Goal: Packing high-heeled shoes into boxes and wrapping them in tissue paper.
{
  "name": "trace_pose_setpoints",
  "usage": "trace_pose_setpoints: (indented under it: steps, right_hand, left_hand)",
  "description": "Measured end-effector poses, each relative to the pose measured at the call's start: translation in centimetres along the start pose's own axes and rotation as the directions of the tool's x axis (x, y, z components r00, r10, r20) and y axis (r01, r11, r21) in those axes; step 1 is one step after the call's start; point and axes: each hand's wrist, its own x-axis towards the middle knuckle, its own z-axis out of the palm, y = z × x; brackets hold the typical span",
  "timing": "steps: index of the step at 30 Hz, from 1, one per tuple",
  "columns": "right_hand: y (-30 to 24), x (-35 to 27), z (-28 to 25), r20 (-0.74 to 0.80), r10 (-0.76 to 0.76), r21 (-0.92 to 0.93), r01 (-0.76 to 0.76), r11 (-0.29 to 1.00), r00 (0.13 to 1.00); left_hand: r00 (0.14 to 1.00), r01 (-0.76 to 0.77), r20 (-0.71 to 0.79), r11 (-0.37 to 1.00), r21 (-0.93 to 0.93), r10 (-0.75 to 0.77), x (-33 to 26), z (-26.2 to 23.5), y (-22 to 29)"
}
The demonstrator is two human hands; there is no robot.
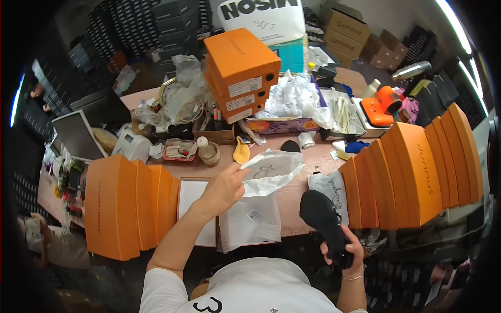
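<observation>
My left hand [225, 189] pinches the edge of a thin white bag [276, 177], holding it spread over the middle of the table. In my right hand [348, 251] is a black shoe [319, 213], gripped at its heel end, with the broad dark sole turned up. Below the bag lies a translucent plastic sheet [248, 229] bearing a small label. It partly covers an open box with a white inside [195, 190]. Behind the shoe, a white pouch with dark script [329, 183] rests against the orange boxes.
Orange shoe boxes [112, 208] stand in a row at left, and more orange boxes [412, 172] at right. Another orange stack [242, 57] rises at the back, beside crumpled white paper [292, 96]. A tape dispenser [377, 109], a bottle jar [209, 152] and a yellow cloth [241, 151] sit behind.
</observation>
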Motion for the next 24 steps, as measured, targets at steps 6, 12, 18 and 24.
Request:
trace_pose_setpoints:
  steps: [6,12,18,24]
  right_hand:
    - [2.1,1.7,7.1,0.012,0.076,0.031,-0.076,0.997,0.997]
    - [10.1,3.6,2.9,-0.009,0.107,0.426,-0.093,0.9,0.994]
    - [11.4,1.9,1.8,0.114,0.161,0.558,-0.198,0.806,0.98]
    - [9.1,3.3,-0.9,0.194,0.212,0.58,-0.286,0.763,0.958]
  left_hand:
    - [0.926,-0.351,0.123,0.934,-0.071,0.357,-1.6,0.4,4.5]
    - [0.925,-0.264,0.238,0.951,-0.16,0.297,-3.8,0.8,2.7]
    - [0.916,-0.225,0.272,0.939,-0.259,0.295,-4.3,4.3,1.9]
    - [0.931,-0.134,0.297,0.955,-0.265,0.213,-2.7,5.7,2.8]
